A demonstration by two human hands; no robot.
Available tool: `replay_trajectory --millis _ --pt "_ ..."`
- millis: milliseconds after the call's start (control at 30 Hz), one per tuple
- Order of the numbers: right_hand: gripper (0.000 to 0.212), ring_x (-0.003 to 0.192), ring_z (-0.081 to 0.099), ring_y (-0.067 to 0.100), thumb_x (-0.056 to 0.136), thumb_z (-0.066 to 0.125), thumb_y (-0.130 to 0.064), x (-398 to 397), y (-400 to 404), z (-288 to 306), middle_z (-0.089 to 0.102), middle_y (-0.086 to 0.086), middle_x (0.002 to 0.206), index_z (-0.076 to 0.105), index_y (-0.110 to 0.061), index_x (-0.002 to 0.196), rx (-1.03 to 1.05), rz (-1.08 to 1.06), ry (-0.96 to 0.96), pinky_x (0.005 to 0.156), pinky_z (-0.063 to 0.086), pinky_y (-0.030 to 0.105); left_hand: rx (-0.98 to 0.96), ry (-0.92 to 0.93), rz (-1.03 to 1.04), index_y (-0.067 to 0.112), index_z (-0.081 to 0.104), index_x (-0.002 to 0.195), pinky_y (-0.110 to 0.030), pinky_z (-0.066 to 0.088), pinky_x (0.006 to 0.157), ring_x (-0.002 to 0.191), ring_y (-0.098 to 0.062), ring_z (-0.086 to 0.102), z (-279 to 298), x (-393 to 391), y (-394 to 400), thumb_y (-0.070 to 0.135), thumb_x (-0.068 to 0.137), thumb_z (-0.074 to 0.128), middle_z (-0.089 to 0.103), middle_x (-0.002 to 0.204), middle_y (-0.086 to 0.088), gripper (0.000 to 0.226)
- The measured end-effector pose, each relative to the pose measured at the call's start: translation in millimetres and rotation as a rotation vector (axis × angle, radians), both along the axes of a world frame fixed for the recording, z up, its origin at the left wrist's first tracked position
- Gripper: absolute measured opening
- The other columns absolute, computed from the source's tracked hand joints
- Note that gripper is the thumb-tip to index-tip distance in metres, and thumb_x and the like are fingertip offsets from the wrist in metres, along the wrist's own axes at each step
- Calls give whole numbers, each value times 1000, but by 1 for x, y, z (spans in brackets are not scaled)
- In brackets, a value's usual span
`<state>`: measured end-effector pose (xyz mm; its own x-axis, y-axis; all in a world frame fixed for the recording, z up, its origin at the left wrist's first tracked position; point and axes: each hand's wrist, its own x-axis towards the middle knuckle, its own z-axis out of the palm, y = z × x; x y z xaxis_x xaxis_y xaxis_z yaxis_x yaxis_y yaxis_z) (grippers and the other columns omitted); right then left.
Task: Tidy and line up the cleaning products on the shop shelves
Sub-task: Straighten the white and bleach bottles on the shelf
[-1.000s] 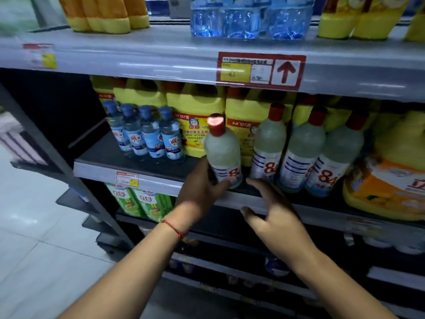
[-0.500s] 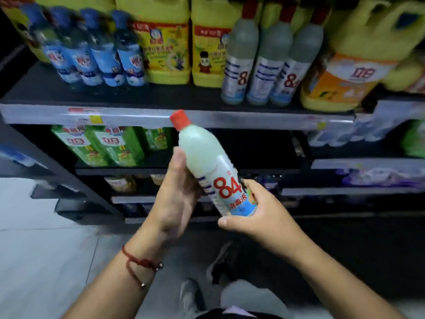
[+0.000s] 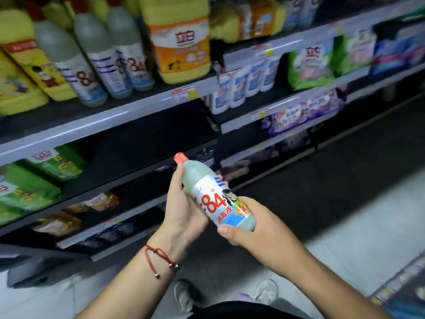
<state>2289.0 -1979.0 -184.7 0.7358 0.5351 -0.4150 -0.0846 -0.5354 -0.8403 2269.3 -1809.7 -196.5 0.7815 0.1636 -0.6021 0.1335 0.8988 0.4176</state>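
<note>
A pale "84" disinfectant bottle [image 3: 218, 199] with a red cap is held tilted in front of the shelves, cap pointing up and left. My left hand [image 3: 184, 208] wraps round its upper body from the left. My right hand [image 3: 259, 229] grips its base from below. Three matching "84" bottles [image 3: 92, 58] stand in a row on the grey shelf [image 3: 110, 118] above, between yellow jugs [image 3: 20, 72] and an orange-labelled yellow jug [image 3: 181, 42].
Green detergent packs [image 3: 34, 180] lie on the lower left shelf. White bottles [image 3: 243, 84], green bags [image 3: 310, 63] and purple bags [image 3: 305, 111] fill the shelves to the right. Grey floor tiles [image 3: 368, 217] lie at the right; my shoes [image 3: 186, 295] show at the bottom.
The bottle was lifted off the shelf's row and brought down in front of me, now in both hands. The view has swung down and to the right.
</note>
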Motion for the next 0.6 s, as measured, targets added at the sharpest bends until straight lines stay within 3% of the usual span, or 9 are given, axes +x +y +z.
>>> replay_trajectory --millis 100,200,300,367,467,533,600 --pt "40 87 72 9 71 77 -49 29 -65 0 75 -10 98 65 -35 107 76 -62 118 88 59 40 156 1 -157 -6 58 128 -50 48 100 102 -36 59 4 29 -59 45 87 61 62 109 -24 65" --pt "38 94 73 8 74 80 -43 57 -124 -6 76 -11 101 66 -32 108 94 -90 215 94 56 36 491 -45 -350 4 53 133 -43 57 86 95 -32 68 12 60 -115 25 73 69 68 113 -24 65" --pt "38 95 72 5 77 82 -25 74 -163 -13 77 -8 102 66 -25 112 132 -132 287 89 57 27 1009 -203 -512 29 48 140 -45 55 97 113 -19 67 20 87 -166 34 72 75 66 128 -4 73" --pt "43 104 69 7 82 77 -13 81 -175 -14 75 -5 111 65 -23 123 210 -196 290 91 55 24 1297 -322 -595 39 41 146 -33 46 107 124 -2 57 25 100 -197 39 71 82 59 136 14 85" --pt "41 105 68 11 93 64 -21 96 -186 -11 73 -3 116 59 -24 134 412 -373 429 92 57 29 1635 -440 -675 46 29 152 -13 36 105 125 7 47 32 118 -231 40 72 85 53 135 18 98" --pt "28 97 69 7 103 49 -30 105 -195 -11 75 -6 108 61 -28 128 470 -452 533 82 58 26 1805 -473 -721 50 22 153 -8 35 99 118 4 47 35 133 -245 46 73 84 51 128 16 101" --pt "28 96 71 6 106 41 -28 116 -203 -19 76 -7 108 64 -32 121 505 -499 528 80 58 26 1829 -476 -748 52 20 153 -7 34 98 116 4 46 35 148 -251 49 73 83 50 126 17 101"
